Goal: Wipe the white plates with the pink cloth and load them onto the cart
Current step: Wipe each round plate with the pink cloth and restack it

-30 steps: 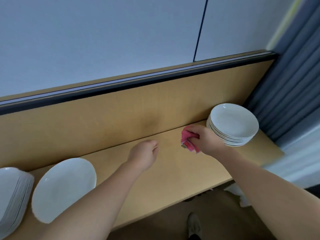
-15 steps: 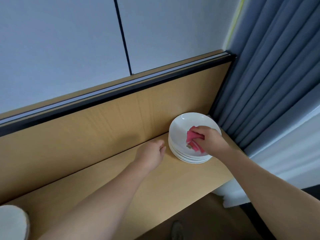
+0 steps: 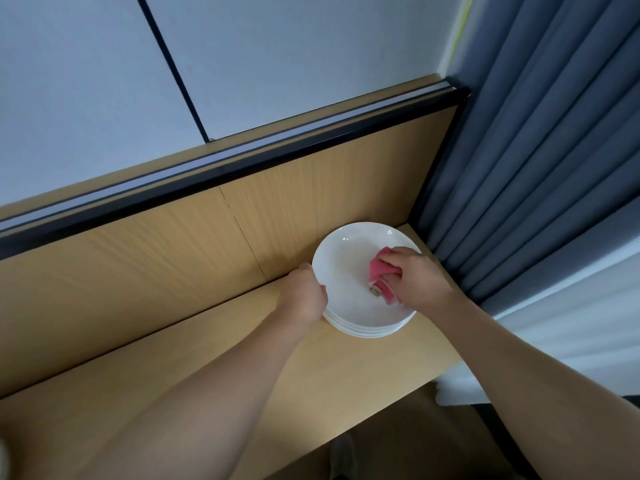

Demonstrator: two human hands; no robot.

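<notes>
Two bare forearms reach forward over wooden surface (image 3: 214, 368). Left hand (image 3: 304, 299) curled, fingers gripping left rim of plate stack (image 3: 349, 296). Right hand (image 3: 415, 277) fist-closed on one bunched pink cloth (image 3: 379, 268), pressed into top plate. Stack: roughly four white plates, flat, far right end, by curtain (image 3: 540, 168).

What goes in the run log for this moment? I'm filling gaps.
phase: wiping | right hand: pink cloth on top plate | left hand: at plate stack rim
</notes>
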